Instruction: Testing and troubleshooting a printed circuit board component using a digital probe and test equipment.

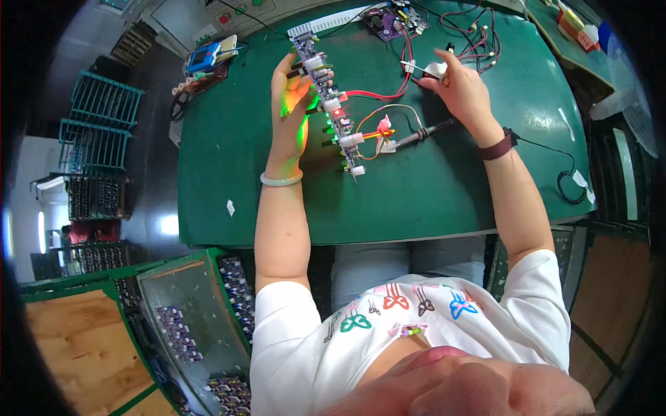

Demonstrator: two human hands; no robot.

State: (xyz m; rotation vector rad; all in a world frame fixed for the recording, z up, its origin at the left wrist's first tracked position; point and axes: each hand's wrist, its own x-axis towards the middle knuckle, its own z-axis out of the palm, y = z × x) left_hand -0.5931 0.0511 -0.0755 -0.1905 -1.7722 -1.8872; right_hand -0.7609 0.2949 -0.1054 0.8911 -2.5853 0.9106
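My left hand (295,104) grips a long circuit board (326,93), held on edge above the table. The board carries white connectors, and green and red lights on it glow onto my palm. Red wires (378,95) plug into its side, and a bundle of orange and yellow wires (378,135) with pink tape meets it lower down. My right hand (461,87) is off to the right, thumb and forefinger closed around a small white thing (436,69) I cannot make out. A grey and black pen-shaped probe (423,134) lies below that hand.
On the green table (229,152) are a purple circuit board (385,24) and tangled red cables (485,41) at the back. A blue meter (203,57) sits at the far left. A coiled black cord (570,187) runs from my right wristband. Racks (104,100) stand left.
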